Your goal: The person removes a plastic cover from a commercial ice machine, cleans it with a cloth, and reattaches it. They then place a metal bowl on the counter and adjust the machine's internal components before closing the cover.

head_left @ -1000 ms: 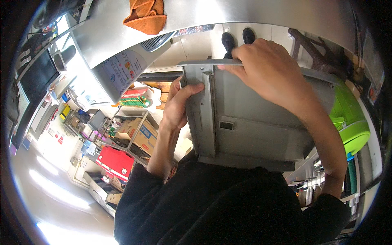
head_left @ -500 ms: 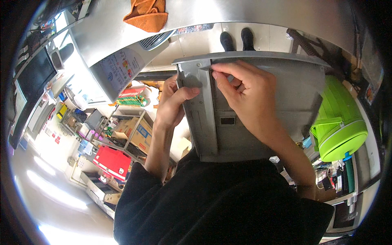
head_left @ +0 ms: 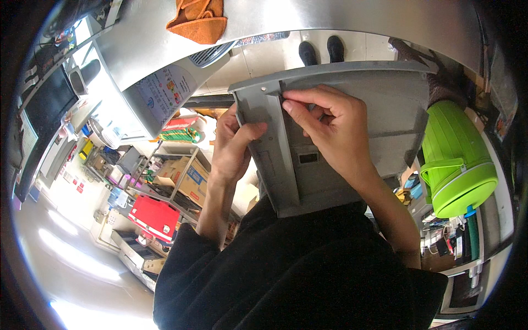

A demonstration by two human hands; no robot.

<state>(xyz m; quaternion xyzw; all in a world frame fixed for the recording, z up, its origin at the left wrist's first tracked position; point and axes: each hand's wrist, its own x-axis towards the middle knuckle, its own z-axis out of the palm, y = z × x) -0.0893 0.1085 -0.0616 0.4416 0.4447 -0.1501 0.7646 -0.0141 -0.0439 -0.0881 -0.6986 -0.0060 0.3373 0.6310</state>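
Note:
A large grey plastic panel (head_left: 371, 124) with a raised rim is held in front of my body, its near edge against my black shirt. My left hand (head_left: 234, 140) grips its left edge, the thumb lying on the upper face and the fingers wrapped underneath, out of sight. A raised ridge (head_left: 283, 146) runs lengthwise along the panel's left side. At the far end of that ridge, my right hand (head_left: 335, 121) is closed in a pinch, thumb and forefinger tips touching there. Whatever sits between those fingertips is too small to make out. A small rectangular slot (head_left: 308, 158) lies beside the right wrist.
A metal counter (head_left: 308, 16) crosses the far side, with an orange cloth (head_left: 201, 22) on it. A lime-green drum-shaped container (head_left: 462, 165) stands at the right. On the left are shelving with a cardboard box (head_left: 192, 184) and a red case (head_left: 154, 218).
The panel has tilted slightly, its far edge and right side shifting a little leftward. Both hands keep their places on it, and the right fingertips remain at the ridge's far end.

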